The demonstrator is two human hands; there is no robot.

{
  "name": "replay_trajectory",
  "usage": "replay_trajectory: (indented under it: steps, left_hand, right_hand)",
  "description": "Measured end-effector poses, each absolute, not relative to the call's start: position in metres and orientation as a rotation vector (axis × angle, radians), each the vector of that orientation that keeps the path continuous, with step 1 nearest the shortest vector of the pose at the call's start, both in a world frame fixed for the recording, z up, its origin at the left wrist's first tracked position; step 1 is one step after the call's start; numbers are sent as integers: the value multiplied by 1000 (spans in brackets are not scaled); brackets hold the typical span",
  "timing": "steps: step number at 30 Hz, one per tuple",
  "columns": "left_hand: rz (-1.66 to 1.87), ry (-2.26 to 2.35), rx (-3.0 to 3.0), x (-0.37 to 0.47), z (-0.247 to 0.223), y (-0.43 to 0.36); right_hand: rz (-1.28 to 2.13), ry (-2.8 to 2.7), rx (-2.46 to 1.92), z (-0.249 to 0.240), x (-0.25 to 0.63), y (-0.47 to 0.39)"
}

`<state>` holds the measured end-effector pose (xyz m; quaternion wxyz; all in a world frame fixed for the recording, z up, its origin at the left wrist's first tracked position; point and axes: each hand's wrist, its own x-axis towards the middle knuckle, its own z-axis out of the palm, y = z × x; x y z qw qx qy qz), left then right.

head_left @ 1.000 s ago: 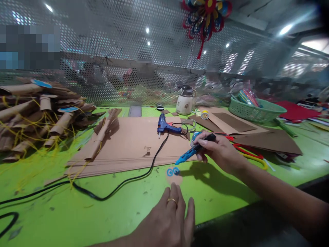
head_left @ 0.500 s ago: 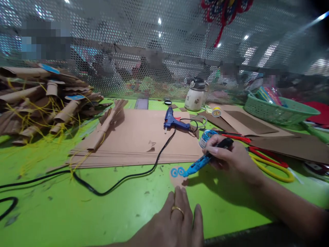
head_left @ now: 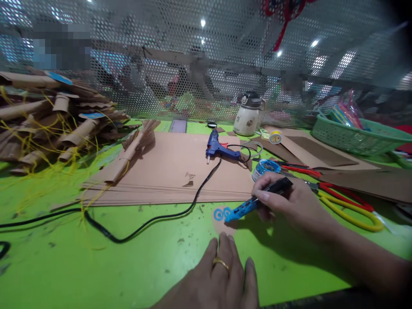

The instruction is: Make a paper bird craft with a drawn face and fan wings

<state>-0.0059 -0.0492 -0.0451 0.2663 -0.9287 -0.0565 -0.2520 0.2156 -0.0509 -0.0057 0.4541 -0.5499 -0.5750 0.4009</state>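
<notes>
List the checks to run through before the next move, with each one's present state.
1. Left hand fingertips at the paper piece's near edge: ok.
2. Right hand gripping the blue-coated pen: ok.
3. Pen tip at the right-hand blue ring: ok; whether it touches the paper: cannot tell.
4. Blue rings dry: cannot tell.
5. Paint jar open: ok.
6. Black cord apart from the paper piece: ok.
</notes>
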Motion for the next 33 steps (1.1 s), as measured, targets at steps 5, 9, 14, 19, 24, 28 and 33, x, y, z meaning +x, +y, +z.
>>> replay_trajectory:
  steps: [5,9,14,19,24,28,33]
  left_hand:
    - [-643,-155,-2549,-6,-42,-50]
    - [-634,-133,-2538,-7,-45,-49]
    - [-629,-158,-2535,-9,-48,-52]
    - [-660,-126,-2529,-8,-51,-51]
    - [-688,-138,-2526,-8,-49,-49]
    - [-645,-149,-2536,-10,-47,-49]
    - [-639,-128,-2539,-10,-49,-49]
  right_hand:
    - [1002,-1436,-1386,-5,215,-49]
    - [1000,-1430,-1406,-2,214,-49]
    - [1005,-1470,-1415,-2,214,-48]
    - [998,-1489,-1434,-4,215,-48]
    - [975,-1503,-1439,-3,214,-50]
    - [963,-1508,-1436,-1,213,-51]
    - [940,-1525,-1437,0,213,-52]
